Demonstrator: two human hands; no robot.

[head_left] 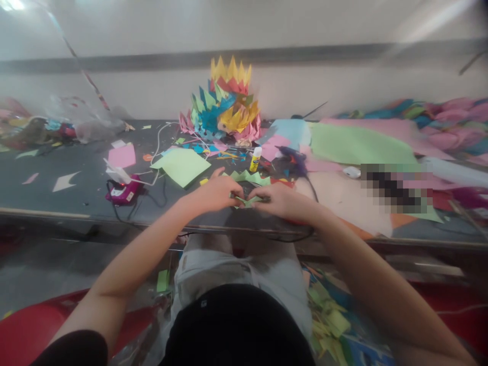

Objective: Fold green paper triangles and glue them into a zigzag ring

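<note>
A light green paper crown (249,177) with zigzag points forms a ring near the table's front edge. My left hand (219,193) pinches its near side from the left. Just across a small gap, my right hand (277,199) grips the same side between thumb and fingers. A yellow glue stick (255,159) with a white cap stands upright behind the crown. Beyond it rises a pile of finished paper crowns (229,109) in yellow, blue, green and pink. My fingertips partly hide the near part of the band.
A pale green sheet (183,166) and a purple power socket box (124,190) with cables lie to the left. On the right are a dark glue gun (292,157), large coloured sheets (358,142) and a white computer mouse (351,173). Paper scraps litter the dark table (91,201).
</note>
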